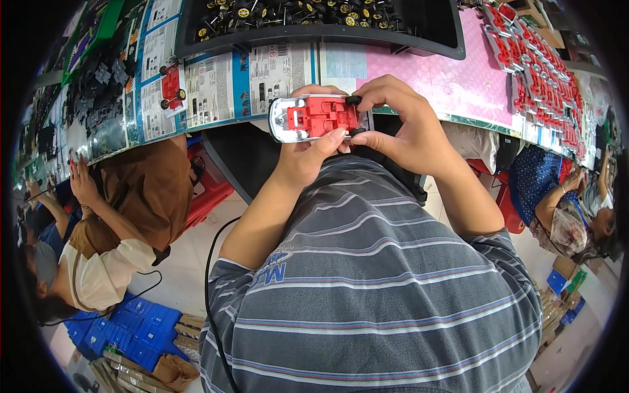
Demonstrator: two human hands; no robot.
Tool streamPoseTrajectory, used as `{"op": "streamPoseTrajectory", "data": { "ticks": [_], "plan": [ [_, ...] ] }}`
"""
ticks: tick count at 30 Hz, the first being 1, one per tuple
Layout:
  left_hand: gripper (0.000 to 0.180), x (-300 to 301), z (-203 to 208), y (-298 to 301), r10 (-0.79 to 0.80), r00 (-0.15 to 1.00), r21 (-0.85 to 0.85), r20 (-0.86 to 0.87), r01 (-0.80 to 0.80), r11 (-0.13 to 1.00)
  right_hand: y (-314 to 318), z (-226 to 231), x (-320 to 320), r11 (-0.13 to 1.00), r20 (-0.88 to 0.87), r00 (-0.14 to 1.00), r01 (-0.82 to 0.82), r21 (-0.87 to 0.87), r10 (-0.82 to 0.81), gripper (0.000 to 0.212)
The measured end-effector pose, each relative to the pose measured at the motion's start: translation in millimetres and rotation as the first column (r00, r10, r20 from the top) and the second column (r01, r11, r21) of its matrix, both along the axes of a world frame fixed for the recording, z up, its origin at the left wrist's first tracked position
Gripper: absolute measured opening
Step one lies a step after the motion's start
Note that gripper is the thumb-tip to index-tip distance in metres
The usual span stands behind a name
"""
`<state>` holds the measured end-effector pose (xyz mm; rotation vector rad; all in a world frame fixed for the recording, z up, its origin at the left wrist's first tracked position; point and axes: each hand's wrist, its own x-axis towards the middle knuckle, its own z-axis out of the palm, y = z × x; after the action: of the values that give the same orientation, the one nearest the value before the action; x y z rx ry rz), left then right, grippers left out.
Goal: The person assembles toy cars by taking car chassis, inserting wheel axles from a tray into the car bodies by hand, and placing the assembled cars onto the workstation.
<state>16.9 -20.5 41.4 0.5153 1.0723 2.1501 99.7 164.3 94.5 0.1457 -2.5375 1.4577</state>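
Near the worktable's (445, 85) front edge, a left hand (303, 157) is gripping a toy car (318, 116), its glossy white shell framing a blocky red plastic underside, while the right hand's (406, 124) thumb and forefinger are pinching the end bearing round black wheels (353, 100). Beyond, a straight-walled black plastic tray (295, 36) is holding jumbled yellow-hubbed wheels (349, 20) and thin axles.

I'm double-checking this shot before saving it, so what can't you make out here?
All in the head view:
Toy car: its far face is turned away from the camera.
Left hand: some fingers are hidden behind the car.
Wheels in the black tray: too small and overlapped to count.
The tray's far side: cut off by the top edge.
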Motion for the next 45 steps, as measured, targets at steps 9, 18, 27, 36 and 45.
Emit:
{"op": "streamPoseTrajectory", "data": {
  "ticks": [9,18,27,36,45],
  "plan": [
    [0.051,4.0,-0.8,1.2,0.001,1.0,0.009,0.026,-0.002,1.0,-5.6,0.9,1.7,0.998,0.013,0.998,0.058,-0.018,-0.057,0.041],
    [0.053,4.6,-13.8,1.7,-0.01,1.0,-0.061,0.001,0.01,0.998,-9.3,9.9,-5.8,0.989,-0.125,0.985,0.108,-0.097,-0.119,0.051],
    [0.04,13.5,-29.1,-3.1,-0.057,0.94,-0.16,-0.336,0.003,0.987,-34.2,13.0,-28.1,0.989,0.018,1.0,-0.003,0.149,0.0,0.062],
    [0.043,3.1,-15.6,-3.4,-0.175,0.983,-0.183,0.046,0.181,0.966,25.8,-1.6,15.3,0.989,0.067,0.988,0.141,-0.044,-0.138,0.037],
    [0.049,-2.8,-10.8,4.9,-0.053,0.997,-0.166,0.064,0.063,0.984,211.1,-32.6,3.8,0.675,-0.039,0.724,0.66,0.33,-0.689,0.015]
  ]
}}
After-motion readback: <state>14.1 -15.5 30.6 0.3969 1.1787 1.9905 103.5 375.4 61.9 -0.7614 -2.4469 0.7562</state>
